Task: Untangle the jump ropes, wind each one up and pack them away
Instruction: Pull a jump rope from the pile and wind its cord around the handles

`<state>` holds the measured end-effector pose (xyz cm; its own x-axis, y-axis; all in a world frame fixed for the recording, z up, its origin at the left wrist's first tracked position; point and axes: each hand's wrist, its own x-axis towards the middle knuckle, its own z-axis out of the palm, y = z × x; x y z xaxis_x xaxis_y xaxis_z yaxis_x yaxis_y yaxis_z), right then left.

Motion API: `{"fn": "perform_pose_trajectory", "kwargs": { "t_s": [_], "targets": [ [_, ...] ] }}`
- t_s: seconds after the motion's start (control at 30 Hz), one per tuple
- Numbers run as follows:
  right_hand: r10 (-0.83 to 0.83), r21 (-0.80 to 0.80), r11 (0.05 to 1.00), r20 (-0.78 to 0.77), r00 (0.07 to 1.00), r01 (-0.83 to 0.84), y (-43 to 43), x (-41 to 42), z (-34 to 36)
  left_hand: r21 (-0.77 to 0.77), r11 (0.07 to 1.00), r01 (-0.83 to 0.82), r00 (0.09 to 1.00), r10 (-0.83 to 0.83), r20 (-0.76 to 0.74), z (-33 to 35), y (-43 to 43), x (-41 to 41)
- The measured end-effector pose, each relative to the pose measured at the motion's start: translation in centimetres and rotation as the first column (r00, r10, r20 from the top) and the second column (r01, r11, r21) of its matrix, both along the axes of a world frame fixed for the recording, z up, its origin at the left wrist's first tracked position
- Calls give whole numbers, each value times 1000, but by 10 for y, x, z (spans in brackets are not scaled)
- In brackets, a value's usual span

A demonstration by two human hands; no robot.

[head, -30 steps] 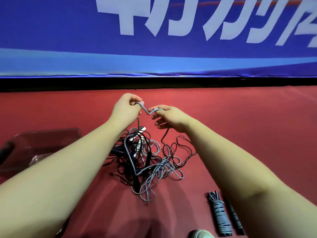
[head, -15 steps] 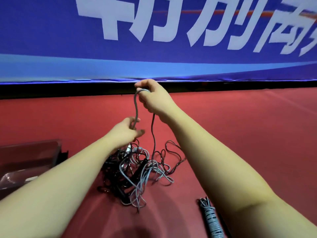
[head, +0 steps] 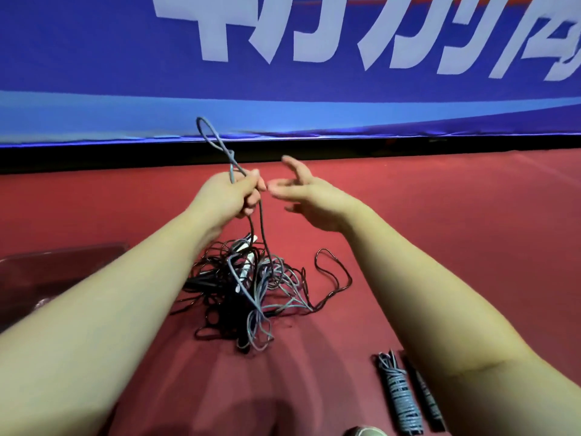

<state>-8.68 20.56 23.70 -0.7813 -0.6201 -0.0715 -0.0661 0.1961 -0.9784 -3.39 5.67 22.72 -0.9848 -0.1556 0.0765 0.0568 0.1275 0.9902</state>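
- A clear box [head: 59, 269] sits on the red floor [head: 456, 234], at 9 o'clock from the tangle.
- The left hand [head: 231, 196] is closed in a fist round a grey rope [head: 217, 143]. A narrow loop of the rope stands out of the fist toward 11 o'clock, against the blue banner [head: 94, 58].
- Two strands drop from the fist toward 6 o'clock into the tangle [head: 248, 287], a heap of grey and dark ropes on the floor between the forearms. One dark loop trails out of it toward 3 o'clock.
- The right hand [head: 301, 193] is just beside the left at 3 o'clock. Its fingers are spread and nearly straight, and it holds nothing. I cannot tell whether its nearest fingertip touches the left hand.
- Two wound ropes, one grey [head: 401, 401] and one dark [head: 424, 394], lie side by side at 5 o'clock from the tangle, under the right forearm.
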Motion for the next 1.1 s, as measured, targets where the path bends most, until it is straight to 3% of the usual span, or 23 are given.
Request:
{"fn": "perform_pose_trajectory", "kwargs": {
  "t_s": [0.1,0.17,0.23,0.3,0.4,0.43,0.47,0.53,0.6,0.73,0.8,0.87,0.93,1.03,1.1],
  "targets": [
    [189,281,946,-72,979,-162,0,6,-30,39,999,36,998,-34,-60,17,-3,2],
    [217,308,939,-184,959,-153,-7,5,-36,15,998,56,996,-55,-75,28,-2,5],
    [144,277,959,-310,940,-56,-17,0,-32,23,999,35,995,-32,-97,36,-3,6],
    [-42,131,986,-394,918,102,-24,-7,-24,19,996,-86,990,88,-108,38,-13,6],
    [-363,-295,905,-165,917,305,-25,-9,15,-148,942,-300,954,293,-67,15,-44,5],
    [-399,-347,876,-130,908,335,-22,-10,28,-237,920,-311,949,316,-18,1,-53,6],
    [-406,-321,885,-180,896,337,-20,-9,39,-317,904,-287,947,318,50,-15,-61,7],
    [-313,-91,948,-437,843,305,-18,-3,45,-410,892,-190,934,293,205,-44,-68,11],
    [-202,63,956,-567,798,287,-21,1,40,-386,911,-144,905,279,320,-63,-68,13],
    [-218,-66,975,-451,865,212,-23,4,41,-469,881,-53,875,267,403,-81,-64,13],
    [-147,20,984,-486,862,178,-21,3,41,-531,845,61,865,220,450,-88,-61,17],
    [-87,145,970,-546,833,196,-18,2,33,-516,829,214,822,132,554,-98,-58,23],
    [-84,168,963,-558,826,211,-11,0,22,-486,815,316,766,83,638,-107,-57,29],
    [-112,70,983,-490,865,167,-7,1,21,-465,833,300,766,80,637,-106,-55,31],
    [-138,-105,989,-374,917,106,-11,6,32,-373,881,291,792,-3,610,-98,-49,30]
  ]
}}
